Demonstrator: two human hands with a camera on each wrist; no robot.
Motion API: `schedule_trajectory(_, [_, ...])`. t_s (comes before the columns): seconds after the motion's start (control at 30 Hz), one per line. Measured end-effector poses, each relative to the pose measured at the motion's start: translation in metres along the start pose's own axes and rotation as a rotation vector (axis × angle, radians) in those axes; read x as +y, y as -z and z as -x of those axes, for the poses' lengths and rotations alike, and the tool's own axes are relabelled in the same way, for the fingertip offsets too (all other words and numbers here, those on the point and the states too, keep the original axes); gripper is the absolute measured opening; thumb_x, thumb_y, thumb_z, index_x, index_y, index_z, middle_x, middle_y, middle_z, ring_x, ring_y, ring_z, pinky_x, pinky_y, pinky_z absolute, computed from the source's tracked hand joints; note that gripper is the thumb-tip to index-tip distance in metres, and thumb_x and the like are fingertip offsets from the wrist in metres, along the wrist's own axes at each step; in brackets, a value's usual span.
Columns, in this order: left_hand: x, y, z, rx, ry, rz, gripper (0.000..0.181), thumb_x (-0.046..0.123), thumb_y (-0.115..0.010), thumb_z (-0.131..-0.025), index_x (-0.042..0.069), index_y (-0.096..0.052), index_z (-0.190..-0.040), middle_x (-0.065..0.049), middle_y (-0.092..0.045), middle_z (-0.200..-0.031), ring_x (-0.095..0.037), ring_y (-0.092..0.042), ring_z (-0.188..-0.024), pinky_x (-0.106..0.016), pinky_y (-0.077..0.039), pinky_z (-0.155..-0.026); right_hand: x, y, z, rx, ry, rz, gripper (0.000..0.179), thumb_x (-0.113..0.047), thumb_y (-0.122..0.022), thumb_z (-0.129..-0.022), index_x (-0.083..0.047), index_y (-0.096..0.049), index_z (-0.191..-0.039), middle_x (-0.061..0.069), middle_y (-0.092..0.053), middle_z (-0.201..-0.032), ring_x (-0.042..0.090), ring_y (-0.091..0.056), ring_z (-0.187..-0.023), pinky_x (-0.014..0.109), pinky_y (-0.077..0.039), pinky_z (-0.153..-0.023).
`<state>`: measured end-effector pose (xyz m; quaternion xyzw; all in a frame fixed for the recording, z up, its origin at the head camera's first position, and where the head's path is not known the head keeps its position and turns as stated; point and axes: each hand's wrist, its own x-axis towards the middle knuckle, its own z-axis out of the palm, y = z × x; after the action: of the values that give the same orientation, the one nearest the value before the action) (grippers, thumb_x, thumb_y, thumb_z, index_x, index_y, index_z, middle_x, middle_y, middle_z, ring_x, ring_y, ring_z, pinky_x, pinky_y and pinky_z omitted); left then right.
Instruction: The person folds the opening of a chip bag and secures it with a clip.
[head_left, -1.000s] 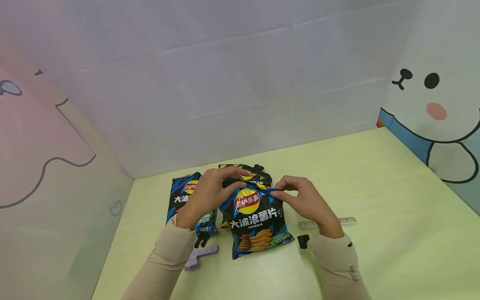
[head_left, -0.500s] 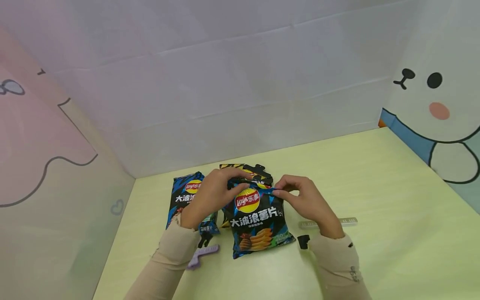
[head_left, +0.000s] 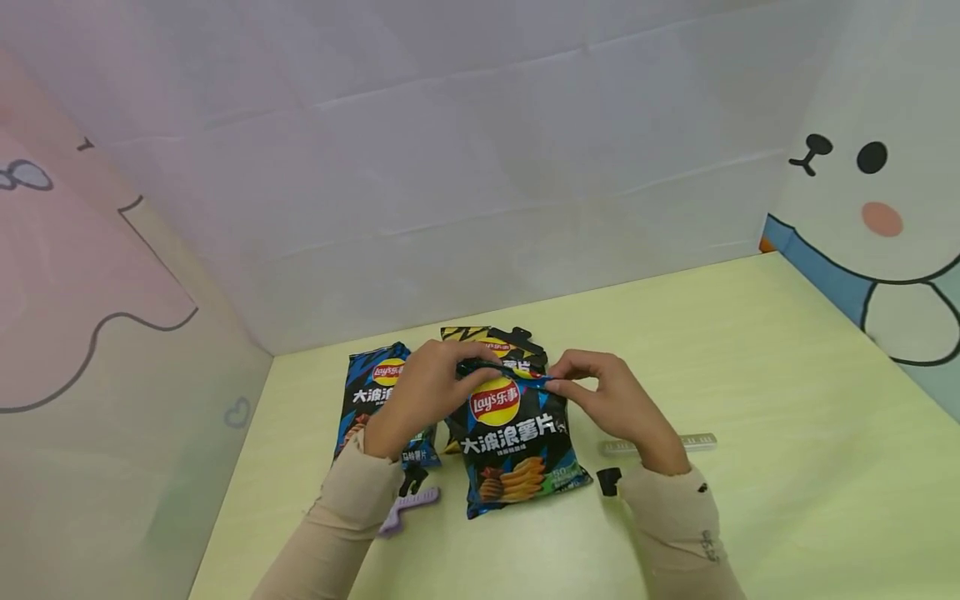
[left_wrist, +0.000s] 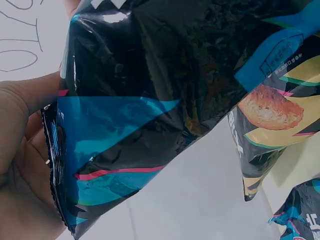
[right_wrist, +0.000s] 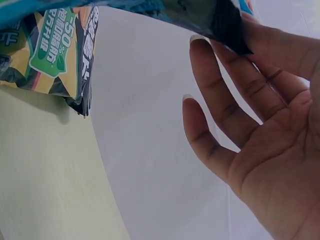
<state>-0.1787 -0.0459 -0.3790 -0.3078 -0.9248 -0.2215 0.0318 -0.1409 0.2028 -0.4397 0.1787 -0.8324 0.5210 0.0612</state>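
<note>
A black and blue Lay's chip bag (head_left: 510,467) is held with its printed front showing, in the middle of the head view. My left hand (head_left: 429,387) pinches its top edge at the left, between thumb and fingers. At the top right, my right hand (head_left: 606,393) pinches the same edge with thumb and index finger. That edge looks bent over between the two hands. In the left wrist view the crimped seam (left_wrist: 54,160) lies against my left palm. The right wrist view has the bag's dark corner (right_wrist: 232,30) under my thumb, the other fingers loosely bent.
Behind the held bag lies a yellow and black chip bag (head_left: 467,334) with a black clip (head_left: 519,340) at its top. Another blue and black chip bag (head_left: 366,398) lies left. Around them are a purple clip (head_left: 414,501), a clear clip (head_left: 701,442) and a black piece (head_left: 609,481).
Both hands keep their hold on the bag's top edge. My left hand has shifted very slightly right, and the head view has drifted a little.
</note>
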Motion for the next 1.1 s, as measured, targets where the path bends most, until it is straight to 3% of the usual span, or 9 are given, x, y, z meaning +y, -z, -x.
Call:
schedule_trajectory(0.13, [0.001, 0.000, 0.001, 0.010, -0.003, -0.014, 0.017, 0.032, -0.071, -0.094, 0.024, -0.079, -0.107, 0.007, -0.074, -0.077, -0.005, -0.025, -0.045, -0.022, -0.029, -0.051, 0.001, 0.001, 0.001, -0.002, 0.015, 0.003, 0.011, -0.012, -0.070, -0.094, -0.017, -0.073, -0.085, -0.001, -0.073, -0.091, 0.014, -0.069, -0.093, 0.042, -0.053, -0.092])
schedule_trajectory(0.4, [0.003, 0.000, 0.005, 0.034, 0.017, -0.003, 0.014, 0.031, -0.073, -0.093, 0.023, -0.080, -0.103, 0.002, -0.079, -0.100, -0.006, -0.029, -0.046, -0.022, -0.031, -0.052, 0.000, 0.000, 0.001, 0.003, 0.025, 0.032, 0.011, -0.014, -0.071, -0.094, -0.019, -0.074, -0.085, -0.003, -0.074, -0.091, 0.013, -0.068, -0.092, 0.037, -0.053, -0.090])
schedule_trajectory(0.5, [0.002, 0.000, 0.006, 0.031, 0.028, 0.012, 0.016, 0.032, -0.072, -0.094, 0.024, -0.078, -0.107, 0.002, -0.078, -0.108, -0.004, -0.039, -0.052, -0.022, -0.037, -0.055, 0.000, -0.001, 0.002, 0.006, 0.029, 0.050, 0.012, -0.015, -0.070, -0.094, -0.020, -0.073, -0.084, -0.004, -0.073, -0.091, 0.012, -0.067, -0.091, 0.036, -0.053, -0.089])
schedule_trajectory(0.7, [-0.002, -0.001, 0.010, 0.066, 0.050, 0.014, 0.017, 0.035, -0.071, -0.094, 0.023, -0.073, -0.105, 0.005, -0.077, -0.101, -0.005, -0.047, -0.056, -0.024, -0.041, -0.057, 0.000, -0.002, 0.002, -0.015, 0.042, 0.081, 0.011, -0.016, -0.069, -0.095, -0.020, -0.070, -0.085, -0.006, -0.073, -0.092, 0.012, -0.068, -0.093, 0.039, -0.053, -0.091])
schedule_trajectory(0.97, [-0.004, -0.002, 0.012, 0.093, 0.018, 0.022, 0.013, 0.035, -0.070, -0.095, 0.025, -0.072, -0.103, 0.007, -0.076, -0.099, -0.005, -0.047, -0.056, -0.024, -0.041, -0.056, -0.003, 0.000, 0.002, -0.033, 0.020, 0.138, 0.005, -0.020, -0.071, -0.094, -0.022, -0.070, -0.089, -0.008, -0.072, -0.089, 0.010, -0.066, -0.089, 0.040, -0.053, -0.089])
schedule_trajectory(1.1, [-0.005, -0.004, 0.012, 0.105, -0.007, 0.018, 0.011, 0.034, -0.069, -0.095, 0.025, -0.072, -0.102, 0.007, -0.076, -0.100, -0.003, -0.052, -0.062, -0.023, -0.042, -0.059, -0.004, 0.008, 0.008, -0.049, -0.020, 0.184, 0.010, -0.023, -0.075, -0.091, -0.019, -0.070, -0.099, -0.003, -0.073, -0.096, 0.017, -0.067, -0.093, 0.039, -0.052, -0.086])
